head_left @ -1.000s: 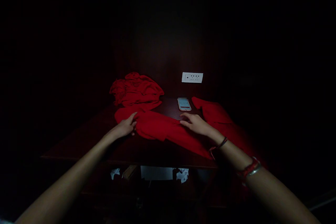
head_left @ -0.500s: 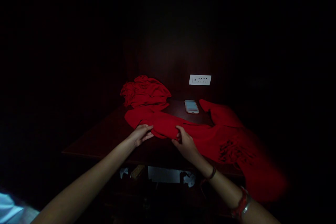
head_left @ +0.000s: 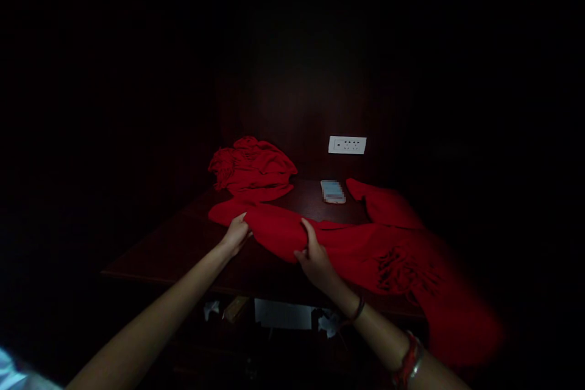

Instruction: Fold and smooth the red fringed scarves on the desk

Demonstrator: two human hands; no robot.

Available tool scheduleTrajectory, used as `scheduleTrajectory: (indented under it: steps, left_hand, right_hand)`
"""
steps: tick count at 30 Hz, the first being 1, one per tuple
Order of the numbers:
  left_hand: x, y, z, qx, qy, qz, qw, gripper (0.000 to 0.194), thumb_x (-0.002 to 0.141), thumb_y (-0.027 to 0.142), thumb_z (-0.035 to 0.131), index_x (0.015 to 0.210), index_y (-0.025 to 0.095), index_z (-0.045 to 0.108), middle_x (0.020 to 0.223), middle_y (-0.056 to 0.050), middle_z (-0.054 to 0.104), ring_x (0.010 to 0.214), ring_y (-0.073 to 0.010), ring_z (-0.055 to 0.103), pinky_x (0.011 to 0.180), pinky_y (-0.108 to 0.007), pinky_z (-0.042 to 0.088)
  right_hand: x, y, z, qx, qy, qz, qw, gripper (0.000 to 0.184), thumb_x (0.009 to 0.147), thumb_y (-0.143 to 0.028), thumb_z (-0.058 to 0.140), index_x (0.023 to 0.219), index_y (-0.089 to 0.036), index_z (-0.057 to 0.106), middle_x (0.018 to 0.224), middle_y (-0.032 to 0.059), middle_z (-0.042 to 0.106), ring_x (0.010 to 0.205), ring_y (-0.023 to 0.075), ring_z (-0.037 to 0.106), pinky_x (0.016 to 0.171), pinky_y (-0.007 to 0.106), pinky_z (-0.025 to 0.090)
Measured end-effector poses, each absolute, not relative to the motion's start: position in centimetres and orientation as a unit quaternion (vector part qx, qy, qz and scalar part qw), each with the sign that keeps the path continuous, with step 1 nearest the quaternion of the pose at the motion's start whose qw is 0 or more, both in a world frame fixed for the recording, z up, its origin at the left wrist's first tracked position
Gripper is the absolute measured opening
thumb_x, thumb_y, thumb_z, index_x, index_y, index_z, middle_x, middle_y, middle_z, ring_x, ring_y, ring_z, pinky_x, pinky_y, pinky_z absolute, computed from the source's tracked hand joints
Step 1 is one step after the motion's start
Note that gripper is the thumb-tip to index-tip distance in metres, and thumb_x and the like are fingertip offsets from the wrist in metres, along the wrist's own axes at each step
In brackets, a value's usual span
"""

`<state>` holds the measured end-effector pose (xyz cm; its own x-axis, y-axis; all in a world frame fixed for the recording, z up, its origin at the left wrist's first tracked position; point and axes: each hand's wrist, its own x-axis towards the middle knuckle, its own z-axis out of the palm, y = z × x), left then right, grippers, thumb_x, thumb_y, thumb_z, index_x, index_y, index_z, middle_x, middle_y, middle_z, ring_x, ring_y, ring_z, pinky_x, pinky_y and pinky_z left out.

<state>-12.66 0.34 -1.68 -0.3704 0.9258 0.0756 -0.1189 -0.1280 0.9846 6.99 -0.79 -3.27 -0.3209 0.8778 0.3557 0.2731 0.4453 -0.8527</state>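
Observation:
A long red scarf (head_left: 365, 244) lies across a dark wooden table (head_left: 173, 250), its fringed end hanging off the right side. My left hand (head_left: 236, 234) pinches the scarf's near edge on the left, fingers closed on the cloth. Further right, my right hand (head_left: 313, 256) grips a fold of the same scarf, thumb up over the fabric. A crumpled heap of red cloth (head_left: 251, 167) sits at the back left of the table.
A phone (head_left: 333, 191) lies flat near the table's back edge. A white wall socket plate (head_left: 347, 145) is on the dark wall behind it. Papers and a white box (head_left: 281, 314) show on a shelf under the table. The room is very dark.
My right hand moved from the scarf's far side near the phone to its near edge and closed on a fold. The scarf's fringed right end swung out and down over the table's edge.

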Motion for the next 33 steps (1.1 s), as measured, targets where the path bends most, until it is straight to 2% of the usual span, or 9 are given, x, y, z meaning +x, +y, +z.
scheduleTrajectory:
  steps: [6, 9, 12, 19, 21, 23, 27, 30, 33]
  left_hand:
    - [-15.1, -4.3, 0.2, 0.511, 0.698, 0.400, 0.305, 0.021, 0.060, 0.018, 0.050, 0.079, 0.018, 0.044, 0.058, 0.003, 0.053, 0.054, -0.0126, 0.051, 0.049, -0.022, 0.039]
    - [-14.6, -5.2, 1.4, 0.599, 0.707, 0.363, 0.094, 0.031, 0.068, 0.032, 0.047, 0.096, 0.017, 0.046, 0.088, -0.008, 0.055, 0.083, -0.0209, 0.052, 0.073, -0.033, 0.039]
    - [-14.1, -4.0, 1.1, 0.671, 0.671, 0.315, -0.024, 0.049, 0.073, 0.042, 0.041, 0.115, 0.017, 0.037, 0.124, -0.012, 0.034, 0.114, -0.0254, 0.029, 0.092, -0.037, 0.023]
    - [-18.0, -3.2, -1.5, 0.703, 0.690, 0.064, 0.162, 0.069, 0.069, 0.060, 0.035, 0.126, 0.023, 0.026, 0.135, -0.007, 0.012, 0.120, -0.0347, -0.003, 0.090, -0.055, 0.008]
    - [-19.4, -3.6, -0.9, 0.725, 0.661, 0.069, 0.182, 0.061, 0.069, 0.056, 0.039, 0.121, 0.025, 0.035, 0.134, -0.005, 0.015, 0.121, -0.0334, 0.004, 0.090, -0.052, 0.012]
    - [-20.4, -3.3, 0.5, 0.744, 0.628, 0.100, 0.204, 0.044, 0.070, 0.047, 0.043, 0.106, 0.024, 0.052, 0.127, -0.006, 0.034, 0.117, -0.0290, 0.025, 0.090, -0.044, 0.022]
    - [-20.7, -0.3, 3.0, 0.722, 0.629, 0.249, 0.145, 0.018, 0.067, 0.026, 0.044, 0.071, 0.021, 0.061, 0.084, -0.004, 0.061, 0.085, -0.0185, 0.052, 0.083, -0.029, 0.034]
    - [-20.1, 2.3, 2.8, 0.744, 0.599, 0.279, 0.093, 0.020, 0.064, 0.019, 0.044, 0.075, 0.021, 0.061, 0.083, -0.004, 0.060, 0.085, -0.0174, 0.051, 0.084, -0.027, 0.033]
    - [-19.9, 3.6, 0.9, 0.793, 0.561, 0.211, 0.108, 0.034, 0.066, 0.023, 0.044, 0.099, 0.021, 0.055, 0.111, -0.006, 0.050, 0.104, -0.0189, 0.041, 0.091, -0.030, 0.026]
  right_hand:
    - [8.1, -2.2, -0.4, -0.487, -0.824, 0.145, 0.250, 0.061, 0.072, -0.021, 0.043, 0.128, -0.019, 0.018, 0.080, 0.0062, 0.056, 0.070, 0.0177, 0.053, 0.065, 0.028, 0.037]
    - [7.8, -2.4, 1.9, -0.491, -0.843, -0.001, 0.220, 0.047, 0.077, -0.030, 0.039, 0.123, -0.020, 0.031, 0.098, 0.0132, 0.051, 0.088, 0.0232, 0.048, 0.077, 0.036, 0.033]
    - [6.5, -2.0, 2.7, -0.423, -0.871, -0.072, 0.238, 0.049, 0.077, -0.039, 0.039, 0.123, -0.024, 0.032, 0.117, 0.0140, 0.038, 0.106, 0.0269, 0.034, 0.086, 0.042, 0.026]
    - [6.8, 1.5, -1.0, -0.332, -0.941, 0.049, 0.042, 0.049, 0.077, -0.055, 0.027, 0.123, -0.041, 0.021, 0.134, 0.0046, 0.016, 0.119, 0.0319, 0.014, 0.088, 0.053, 0.016]
    - [7.5, 1.9, -0.9, -0.328, -0.942, 0.075, 0.024, 0.051, 0.075, -0.058, 0.027, 0.123, -0.041, 0.022, 0.135, 0.0051, 0.014, 0.119, 0.0326, 0.012, 0.089, 0.053, 0.014]
    - [7.5, 2.0, 0.1, -0.323, -0.942, 0.089, 0.025, 0.054, 0.072, -0.061, 0.028, 0.122, -0.041, 0.024, 0.135, 0.0060, 0.014, 0.119, 0.0339, 0.012, 0.089, 0.054, 0.014]
    - [5.4, 1.6, 2.4, -0.315, -0.941, 0.053, 0.113, 0.052, 0.074, -0.058, 0.028, 0.123, -0.039, 0.023, 0.134, 0.0068, 0.016, 0.120, 0.0324, 0.010, 0.089, 0.054, 0.013]
    - [3.5, 1.5, 2.3, -0.288, -0.951, 0.030, 0.112, 0.050, 0.075, -0.056, 0.031, 0.122, -0.040, 0.024, 0.134, 0.0057, 0.017, 0.120, 0.0325, 0.011, 0.088, 0.056, 0.014]
    - [2.9, 1.9, 1.1, -0.265, -0.961, 0.030, 0.066, 0.053, 0.073, -0.054, 0.037, 0.123, -0.041, 0.021, 0.135, 0.0061, 0.013, 0.119, 0.0339, 0.012, 0.086, 0.058, 0.016]
